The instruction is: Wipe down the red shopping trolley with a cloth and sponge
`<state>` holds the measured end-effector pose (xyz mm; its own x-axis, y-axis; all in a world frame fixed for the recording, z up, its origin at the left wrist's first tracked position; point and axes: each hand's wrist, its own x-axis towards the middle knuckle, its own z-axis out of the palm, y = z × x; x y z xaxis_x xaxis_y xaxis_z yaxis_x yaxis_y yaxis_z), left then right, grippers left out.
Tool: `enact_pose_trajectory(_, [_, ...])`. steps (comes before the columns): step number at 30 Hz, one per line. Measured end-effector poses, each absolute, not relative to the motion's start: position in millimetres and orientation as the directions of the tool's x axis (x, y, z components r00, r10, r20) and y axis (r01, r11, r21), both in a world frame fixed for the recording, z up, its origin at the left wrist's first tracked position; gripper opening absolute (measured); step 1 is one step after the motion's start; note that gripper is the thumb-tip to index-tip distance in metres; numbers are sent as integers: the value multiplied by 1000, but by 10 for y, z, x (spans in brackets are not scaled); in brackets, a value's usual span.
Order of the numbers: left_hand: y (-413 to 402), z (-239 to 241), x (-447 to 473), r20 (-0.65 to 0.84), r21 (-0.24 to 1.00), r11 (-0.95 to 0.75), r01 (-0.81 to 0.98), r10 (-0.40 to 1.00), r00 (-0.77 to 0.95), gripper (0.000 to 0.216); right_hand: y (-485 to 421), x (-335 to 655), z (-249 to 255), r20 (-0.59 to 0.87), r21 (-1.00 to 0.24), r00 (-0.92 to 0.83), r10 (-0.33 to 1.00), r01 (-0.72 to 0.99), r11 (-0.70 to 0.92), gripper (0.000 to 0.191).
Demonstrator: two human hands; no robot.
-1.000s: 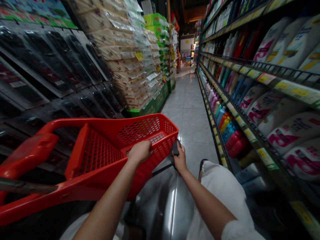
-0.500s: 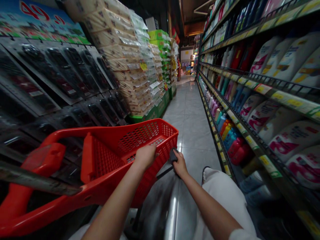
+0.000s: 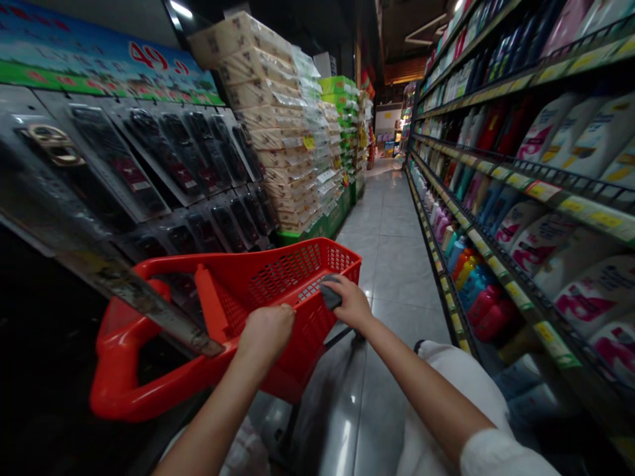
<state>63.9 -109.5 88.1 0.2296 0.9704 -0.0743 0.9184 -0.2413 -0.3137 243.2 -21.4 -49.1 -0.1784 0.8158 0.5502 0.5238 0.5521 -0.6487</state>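
A red plastic shopping cart (image 3: 310, 324) with a lattice basket stands at an angle in front of me. My left hand (image 3: 265, 334) is closed over the near rim of its basket, with the fingers partly hidden. Between the fingers of my right hand (image 3: 354, 305) is a dark grey cloth (image 3: 331, 291), bunched up. This hand is at the near rim, close to the basket's far corner, with the cloth against or just over the edge. The cart's looped handle (image 3: 119, 370) lies to the left.
A worn metal bar (image 3: 163, 317) slants across the cart's handle end. Packaged belts (image 3: 186, 149) hang at left, beside stacked tissue packs (image 3: 278, 119). Shelves of bottles (image 3: 590, 287) line the right side. A grey tiled floor (image 3: 391, 218) runs down the aisle.
My right hand has risen with the cloth from the cart's outer side to its rim. My left hand has shifted back along the rim toward the handle. The view has turned slightly left.
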Motion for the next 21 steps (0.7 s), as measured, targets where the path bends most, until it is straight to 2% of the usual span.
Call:
enact_pose_trajectory(3, [-1072,850,595,-31,-316,-234,919,971,236,43,-322,2338,-401,552,-573,-294,780,546,611,68])
enact_pose_trajectory(10, [-999,792,535,30,-313,-243,918,964,266,42,-56,2534,-171,390,-543,-69,918,788,290,52])
enact_pose_trajectory(12, [-961,799,546,31,-324,-239,915,964,263,41,-168,2362,-131,397,-538,-124,909,772,340,51])
enact_pose_trajectory(16, [-916,827,554,21,-345,-258,902,959,282,40,-491,1975,-179,505,-566,-259,823,621,542,58])
enact_pose_trajectory(19, [-943,837,545,23,-355,-276,893,953,303,41,-548,1978,-331,528,-568,-254,810,604,560,64])
enact_pose_trajectory(21, [-989,837,537,25,-364,-282,887,950,313,41,-469,2147,-492,533,-584,-190,825,623,521,67])
